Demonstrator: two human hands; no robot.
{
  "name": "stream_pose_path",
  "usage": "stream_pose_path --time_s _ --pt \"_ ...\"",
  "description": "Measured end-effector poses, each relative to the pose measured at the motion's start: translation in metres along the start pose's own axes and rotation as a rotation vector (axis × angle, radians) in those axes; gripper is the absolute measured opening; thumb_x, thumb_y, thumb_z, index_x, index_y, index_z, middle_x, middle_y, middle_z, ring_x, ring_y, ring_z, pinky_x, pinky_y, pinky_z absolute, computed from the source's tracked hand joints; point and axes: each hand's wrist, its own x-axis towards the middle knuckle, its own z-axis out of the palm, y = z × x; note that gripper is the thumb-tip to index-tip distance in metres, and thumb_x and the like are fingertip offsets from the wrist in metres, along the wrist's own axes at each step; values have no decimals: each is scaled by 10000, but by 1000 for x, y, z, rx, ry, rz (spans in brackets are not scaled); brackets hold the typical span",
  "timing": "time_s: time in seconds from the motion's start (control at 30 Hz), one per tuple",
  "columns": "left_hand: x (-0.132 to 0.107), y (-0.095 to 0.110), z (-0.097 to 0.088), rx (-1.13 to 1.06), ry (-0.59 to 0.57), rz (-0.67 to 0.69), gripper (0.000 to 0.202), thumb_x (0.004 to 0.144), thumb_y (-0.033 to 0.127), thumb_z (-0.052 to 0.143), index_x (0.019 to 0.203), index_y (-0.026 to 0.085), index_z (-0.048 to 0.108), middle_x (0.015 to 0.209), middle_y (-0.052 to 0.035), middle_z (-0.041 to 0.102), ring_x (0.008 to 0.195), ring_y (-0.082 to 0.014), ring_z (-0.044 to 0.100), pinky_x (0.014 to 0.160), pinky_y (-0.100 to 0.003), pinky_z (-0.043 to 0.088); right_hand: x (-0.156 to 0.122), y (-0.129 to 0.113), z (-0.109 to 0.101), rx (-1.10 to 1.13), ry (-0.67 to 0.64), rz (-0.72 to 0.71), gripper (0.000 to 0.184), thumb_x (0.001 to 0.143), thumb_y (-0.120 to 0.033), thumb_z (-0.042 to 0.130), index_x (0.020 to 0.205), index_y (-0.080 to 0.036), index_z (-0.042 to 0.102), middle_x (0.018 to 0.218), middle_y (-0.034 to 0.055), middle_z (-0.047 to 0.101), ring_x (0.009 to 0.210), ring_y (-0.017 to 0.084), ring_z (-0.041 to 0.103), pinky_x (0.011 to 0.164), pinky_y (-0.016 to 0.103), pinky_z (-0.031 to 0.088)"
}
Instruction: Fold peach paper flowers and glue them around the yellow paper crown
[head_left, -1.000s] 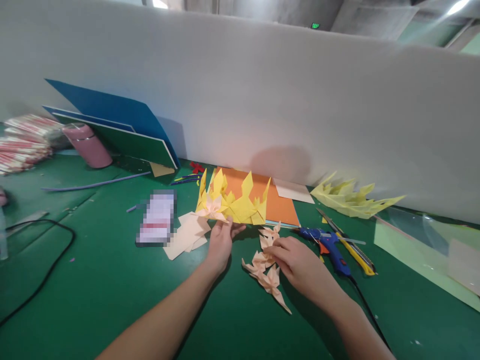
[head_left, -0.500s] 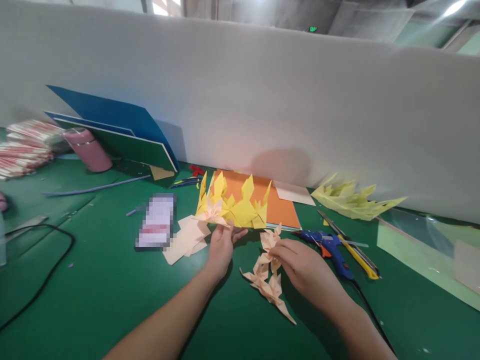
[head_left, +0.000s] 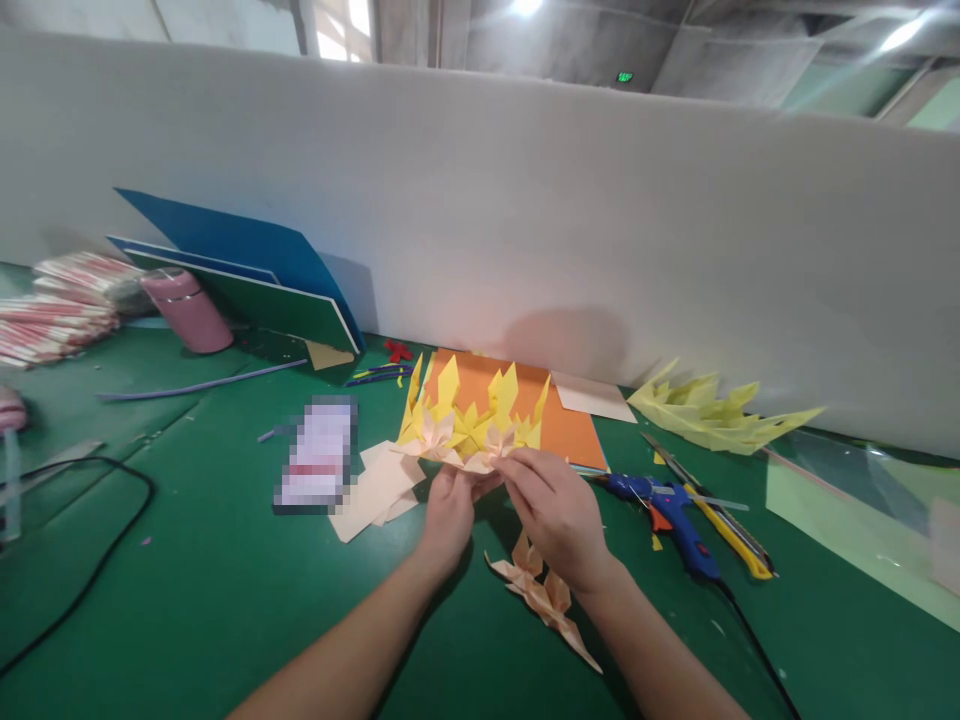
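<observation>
My left hand [head_left: 448,508] grips the lower edge of a spiky yellow folded-paper piece [head_left: 472,415] with a pale peach paper flower [head_left: 433,435] on it, held just above the green table [head_left: 187,590]. My right hand [head_left: 559,510] pinches a second peach flower [head_left: 496,440] against the yellow piece, beside the left hand. More peach folded flowers [head_left: 544,595] lie on the table under my right wrist.
An orange sheet [head_left: 566,425] lies behind the hands. A blue glue gun [head_left: 671,510] and a yellow utility knife [head_left: 720,510] lie to the right, with pale yellow folded pieces [head_left: 712,412] beyond. Peach paper squares [head_left: 379,480], a blurred card [head_left: 319,455], a pink cup [head_left: 187,312] and blue boards [head_left: 247,255] sit left.
My right hand lifted a peach flower off the table pile and brought it up and left onto the yellow piece. My left hand kept its hold.
</observation>
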Motion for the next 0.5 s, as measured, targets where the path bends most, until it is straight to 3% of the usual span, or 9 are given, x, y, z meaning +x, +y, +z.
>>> stream_pose_path --time_s 0.33,0.5 --pt "-2 3 2 6 4 -24 311 677 346 658 942 186 626 870 -77 716 837 -248 673 813 -385 518 -5 3 3 -10 -61 18 259 913 -111 397 993 -164 638 863 96 679 801 172 623 702 299 518" --pt "-3 4 3 11 -5 -23 260 649 371 678 828 186 640 837 -70 721 820 -239 676 817 -383 518 -8 4 6 6 -78 29 262 910 -109 397 997 -173 636 879 96 677 809 177 621 719 313 521"
